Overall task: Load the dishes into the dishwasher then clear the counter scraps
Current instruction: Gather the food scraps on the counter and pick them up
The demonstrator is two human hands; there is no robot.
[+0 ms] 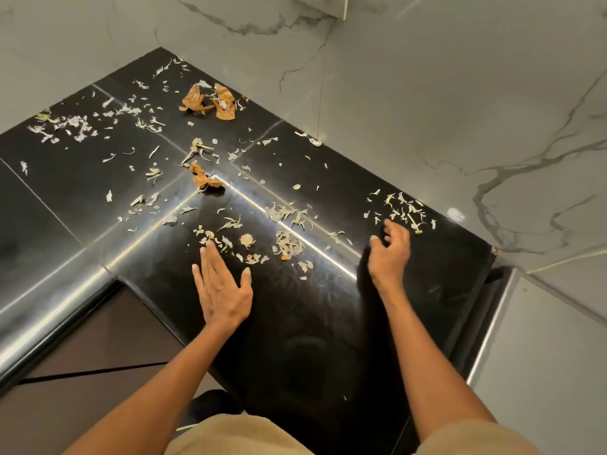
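pale scraps [285, 244] scattered across black desk [312, 323], left hand [220, 290] flat, fingers straight, right hand [389, 254] loosely curled beside right cluster, holding nothing visible

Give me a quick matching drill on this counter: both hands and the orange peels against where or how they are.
1. left hand
2. right hand
3. orange peels
4. counter

a. black and glossy
b. far, near the wall corner
c. flat, fingers straight
d. fingers curled by the scraps on the right

Pairs: 1-c, 2-d, 3-b, 4-a
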